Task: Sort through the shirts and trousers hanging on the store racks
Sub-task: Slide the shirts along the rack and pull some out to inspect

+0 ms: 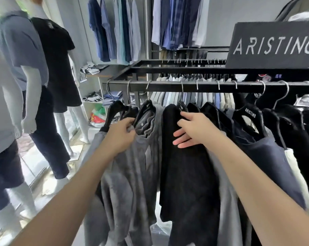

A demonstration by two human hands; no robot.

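Head view is showing the grey garment (132,166) hanging from the near rail (167,85) left of centre, its long axis running straight down from a black hanger (147,108). The black garment (185,174) is hanging just beside it on the right, and the two are touching along their edges. The left hand (120,135) is gripping the grey garment at its top, just under the hanger, with the fingers curled into the cloth. The right hand (194,130) is lying flat on the upper front of the black garment, its fingers straight and spread apart, pointing left toward the grey one, the thumb reaching up near that piece's hanger. Each hand is sitting on its own piece, and the parting line is lying between them. The right hand is the nearer to the rest of the row, where a navy garment (267,157) is hanging further along the rail. The next move is probably calling for a sideways slide along that rail.
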